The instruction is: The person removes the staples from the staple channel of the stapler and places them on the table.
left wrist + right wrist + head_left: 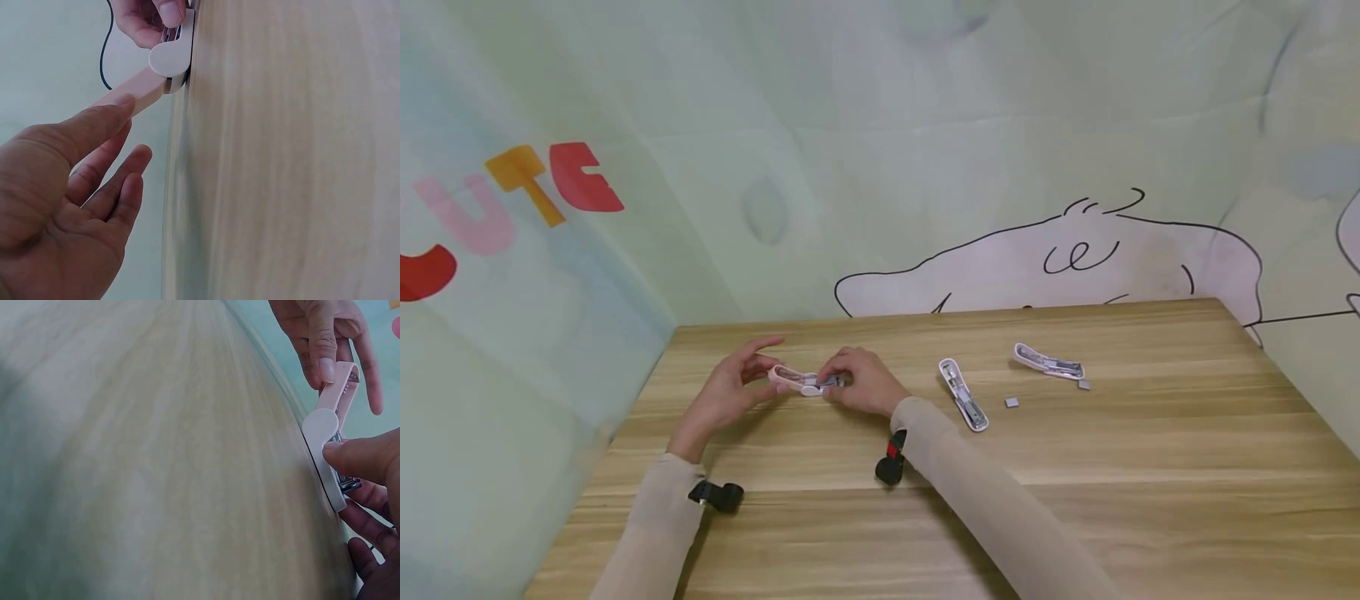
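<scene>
An opened stapler (784, 377) with a pink upper arm and a white base is between both hands over the left part of the table. My left hand (726, 393) pinches the end of the pink arm between thumb and fingers, its other fingers spread. On the white base, my right hand (867, 383) grips the side, its thumb by the metal magazine. In the right wrist view the white base (320, 440) appears to rest on the tabletop, with the pink arm (337, 390) swung up. Fingers partly cover the metal inside.
Two more opened staplers, one nearer (962, 396) and one farther right (1048, 362), lie on the wooden table (1150, 467). Beside them are two small grey staple strips, one left (1012, 402) and one right (1083, 385). A printed curtain (737, 150) hangs behind the table.
</scene>
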Tool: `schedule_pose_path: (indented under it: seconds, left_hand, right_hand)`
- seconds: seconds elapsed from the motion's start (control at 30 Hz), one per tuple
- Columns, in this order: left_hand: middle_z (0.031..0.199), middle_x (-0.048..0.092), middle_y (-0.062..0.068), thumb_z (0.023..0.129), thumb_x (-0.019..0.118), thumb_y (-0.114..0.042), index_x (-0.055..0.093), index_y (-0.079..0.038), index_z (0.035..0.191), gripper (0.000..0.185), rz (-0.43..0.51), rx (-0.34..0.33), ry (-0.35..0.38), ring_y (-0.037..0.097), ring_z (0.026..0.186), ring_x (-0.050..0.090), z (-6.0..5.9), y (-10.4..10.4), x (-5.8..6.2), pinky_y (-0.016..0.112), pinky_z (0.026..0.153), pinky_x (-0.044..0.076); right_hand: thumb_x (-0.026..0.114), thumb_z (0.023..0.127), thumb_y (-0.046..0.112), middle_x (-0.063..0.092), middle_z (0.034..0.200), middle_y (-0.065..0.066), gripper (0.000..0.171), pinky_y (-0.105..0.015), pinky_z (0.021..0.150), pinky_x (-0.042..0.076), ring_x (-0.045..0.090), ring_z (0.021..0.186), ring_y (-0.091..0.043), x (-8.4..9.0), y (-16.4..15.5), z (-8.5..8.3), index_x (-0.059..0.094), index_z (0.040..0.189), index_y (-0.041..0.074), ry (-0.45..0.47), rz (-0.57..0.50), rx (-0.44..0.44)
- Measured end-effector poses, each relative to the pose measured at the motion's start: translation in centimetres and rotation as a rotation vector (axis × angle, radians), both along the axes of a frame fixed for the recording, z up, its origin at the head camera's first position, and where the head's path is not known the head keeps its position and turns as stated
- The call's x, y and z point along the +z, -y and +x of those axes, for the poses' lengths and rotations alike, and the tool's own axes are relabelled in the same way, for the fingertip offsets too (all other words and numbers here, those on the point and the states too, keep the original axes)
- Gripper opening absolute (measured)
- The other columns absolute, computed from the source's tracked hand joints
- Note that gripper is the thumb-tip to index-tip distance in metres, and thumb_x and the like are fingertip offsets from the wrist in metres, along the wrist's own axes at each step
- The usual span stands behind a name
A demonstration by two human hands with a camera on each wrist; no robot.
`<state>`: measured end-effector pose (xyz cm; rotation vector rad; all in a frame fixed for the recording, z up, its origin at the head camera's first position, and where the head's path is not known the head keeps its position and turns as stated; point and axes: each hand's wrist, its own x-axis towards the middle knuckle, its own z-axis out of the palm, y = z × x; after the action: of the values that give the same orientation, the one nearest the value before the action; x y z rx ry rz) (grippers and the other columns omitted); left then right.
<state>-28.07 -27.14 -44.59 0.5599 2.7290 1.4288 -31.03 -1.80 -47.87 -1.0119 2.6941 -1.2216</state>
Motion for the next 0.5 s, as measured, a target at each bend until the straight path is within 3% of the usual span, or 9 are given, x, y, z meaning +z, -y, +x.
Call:
schedule_pose_path:
  seconds: [0.5]
  left_hand:
    - [0.116,0.070,0.016,0.085,0.077,0.000,0.042,-0.015,0.151,0.076,0.001,-0.002,-0.005,0.032,0.115,0.064,-0.23,-0.10,-0.20,0.049,0.108,0.045]
  right_hand:
    - [0.076,0.085,0.017,0.063,0.101,0.004,0.016,-0.026,0.085,0.044,0.055,0.091,-0.013,-0.14,0.03,0.09,0.067,0.098,0.018,-0.051,0.014,0.008]
